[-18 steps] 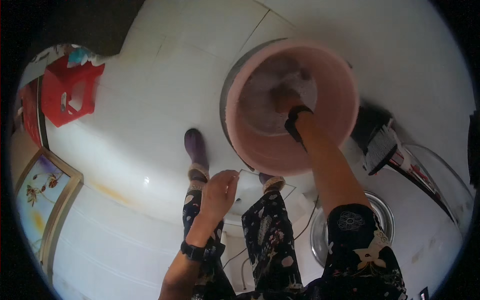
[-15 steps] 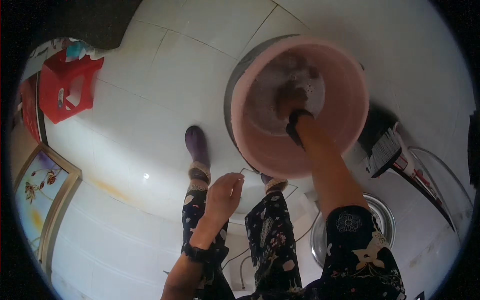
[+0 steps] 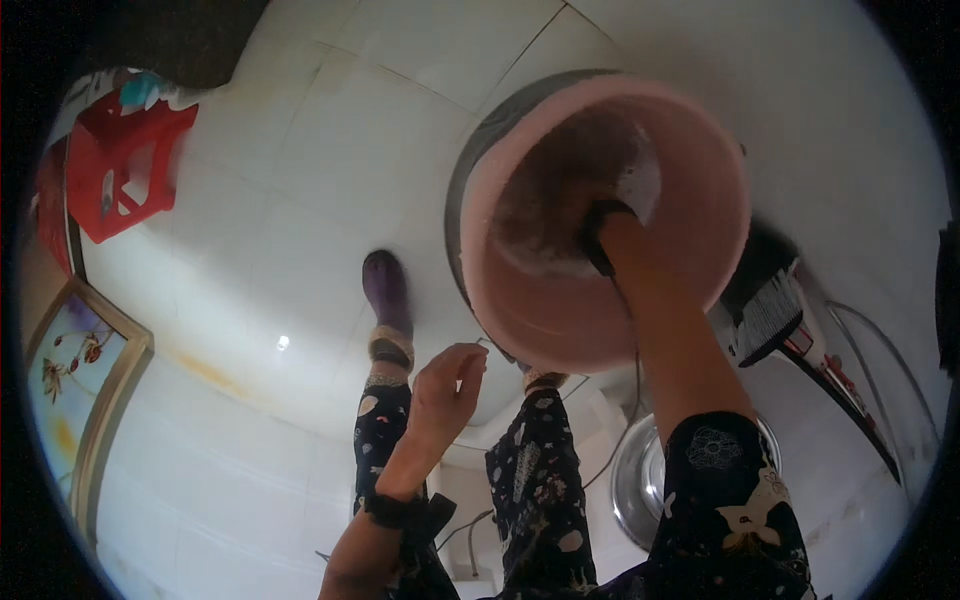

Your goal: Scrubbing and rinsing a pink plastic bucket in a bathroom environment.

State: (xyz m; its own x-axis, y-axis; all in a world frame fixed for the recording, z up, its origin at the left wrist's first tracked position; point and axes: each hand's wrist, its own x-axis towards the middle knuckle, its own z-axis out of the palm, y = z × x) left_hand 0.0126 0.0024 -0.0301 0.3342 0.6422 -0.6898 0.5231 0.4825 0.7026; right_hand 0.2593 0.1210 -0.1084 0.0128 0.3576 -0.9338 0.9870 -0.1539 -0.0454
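A large round pink tub (image 3: 700, 260) with cloudy, foamy water (image 3: 535, 235) stands ahead and to my right. My right hand (image 3: 572, 212) reaches down into it, with a dark band (image 3: 597, 237) round the wrist. Its fingers are blurred and hidden in the water, and what they touch does not show. Near the tub's lower left side, above my legs, my left hand (image 3: 447, 388) hangs in the air. Those fingers are curled together with the thumb close to them, and nothing shows in them. A dark band (image 3: 395, 510) circles that wrist too.
A grey round rim (image 3: 462, 190) shows behind the tub's left side. Right of it lie a broom (image 3: 775, 320) and a hose (image 3: 880, 355). A shiny metal basin (image 3: 635, 480) sits under my right forearm. A red plastic stool (image 3: 125, 160) and a framed picture (image 3: 85, 370) are at left.
My right hand has shifted within the tub, its wrist band slightly higher in view, and the foam pattern has changed. My left hand keeps its curled pose. The whole view has shifted slightly.
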